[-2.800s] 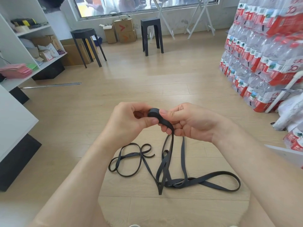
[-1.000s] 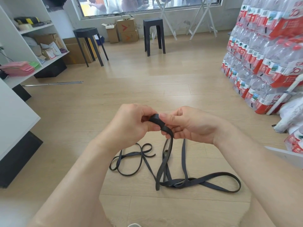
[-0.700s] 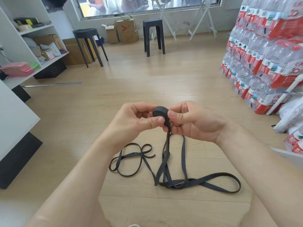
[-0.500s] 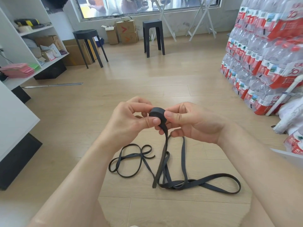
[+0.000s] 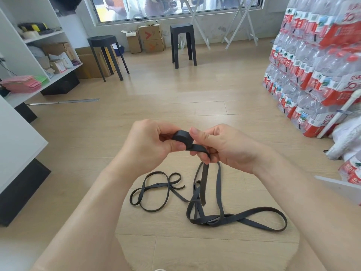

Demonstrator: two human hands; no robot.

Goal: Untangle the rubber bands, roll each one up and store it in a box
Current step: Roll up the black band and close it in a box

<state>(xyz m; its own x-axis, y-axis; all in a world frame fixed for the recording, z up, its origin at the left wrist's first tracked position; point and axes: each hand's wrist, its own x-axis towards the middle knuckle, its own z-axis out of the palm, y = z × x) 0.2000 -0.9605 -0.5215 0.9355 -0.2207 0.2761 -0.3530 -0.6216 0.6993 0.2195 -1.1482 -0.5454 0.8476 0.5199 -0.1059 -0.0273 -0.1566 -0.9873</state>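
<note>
A black rubber band is partly wound into a small tight roll [image 5: 183,138] held up between both hands above the wooden floor. My left hand [image 5: 150,145] pinches the roll from the left with thumb and fingers. My right hand [image 5: 224,145] grips it from the right, thumb on top, with the loose strap passing under its fingers. From the right hand the unrolled tail [image 5: 203,184] hangs down to the floor. There it joins a tangle of black bands [image 5: 214,220] with a long loop to the right and a smaller looped band [image 5: 156,190] to the left. No box is in view.
Stacked packs of water bottles [image 5: 316,61] line the right side. White shelving [image 5: 29,55] and a white cabinet [image 5: 17,137] stand at the left. Two black stools [image 5: 105,53] [image 5: 182,44] and cardboard boxes [image 5: 151,39] stand by the far window. A metal strip [image 5: 62,102] lies on the floor.
The roll has grown thicker as my hands turned it. The hanging tail has been drawn up and shortened, its free end lifted off the floor tangle.
</note>
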